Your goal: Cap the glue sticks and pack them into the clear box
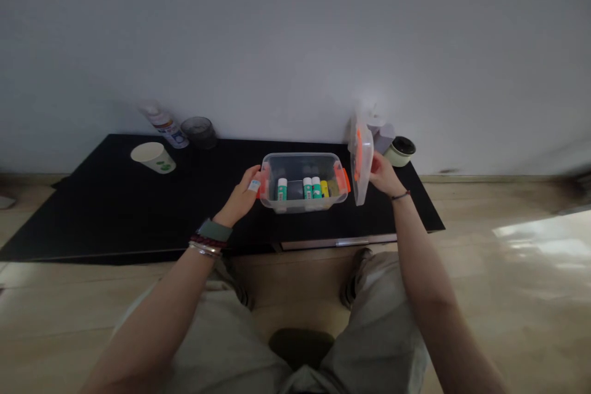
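Observation:
A clear plastic box (303, 201) with orange latches stands on the low black table (115, 209). Inside it are several small bottles with green, white and yellow labels (308, 188). My left hand (242, 196) grips the box's left end at the orange latch, fingers curled round it. My right hand (385, 176) holds the box's clear lid (361, 163) upright on its edge, just right of the box and apart from it.
A paper cup (154, 156) lies tilted at the table's back left, with a spray bottle (162, 124) and a dark round container (199, 131) behind it. A small round tin (401, 150) and a pale carton (381, 132) sit at the back right. Wooden floor surrounds the table.

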Action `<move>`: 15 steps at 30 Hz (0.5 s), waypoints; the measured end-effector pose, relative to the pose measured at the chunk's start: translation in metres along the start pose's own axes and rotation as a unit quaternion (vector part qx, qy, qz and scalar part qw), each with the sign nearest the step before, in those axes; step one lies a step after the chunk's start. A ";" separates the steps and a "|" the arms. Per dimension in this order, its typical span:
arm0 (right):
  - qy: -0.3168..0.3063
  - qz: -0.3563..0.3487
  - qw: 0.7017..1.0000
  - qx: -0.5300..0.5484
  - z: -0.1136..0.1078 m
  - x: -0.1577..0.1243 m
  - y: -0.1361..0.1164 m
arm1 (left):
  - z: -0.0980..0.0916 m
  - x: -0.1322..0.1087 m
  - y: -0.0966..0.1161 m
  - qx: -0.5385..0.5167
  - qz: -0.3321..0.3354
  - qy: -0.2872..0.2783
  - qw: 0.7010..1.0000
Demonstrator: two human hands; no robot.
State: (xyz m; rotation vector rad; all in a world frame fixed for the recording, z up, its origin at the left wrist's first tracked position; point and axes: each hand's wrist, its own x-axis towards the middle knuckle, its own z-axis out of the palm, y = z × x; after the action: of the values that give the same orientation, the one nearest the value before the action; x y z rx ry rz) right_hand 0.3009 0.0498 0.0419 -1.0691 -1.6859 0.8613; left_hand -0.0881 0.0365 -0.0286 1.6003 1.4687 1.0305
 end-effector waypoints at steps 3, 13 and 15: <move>-0.022 -0.015 1.000 0.006 0.012 0.008 -0.002 | 0.001 0.001 -0.003 -0.034 -0.002 0.005 0.999; -0.081 -0.001 0.992 -0.096 0.055 0.027 -0.014 | 0.002 0.007 0.007 -0.145 -0.058 -0.003 0.988; -0.096 -0.005 0.983 -0.159 0.064 0.028 -0.019 | 0.001 0.007 0.011 -0.179 -0.081 -0.015 0.980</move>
State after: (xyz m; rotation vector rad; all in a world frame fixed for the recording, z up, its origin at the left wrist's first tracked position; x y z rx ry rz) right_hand 0.2304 0.0637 0.0478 -1.2199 -2.0385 0.7204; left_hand -0.0822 0.0426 -0.0180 1.2153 1.2840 1.0987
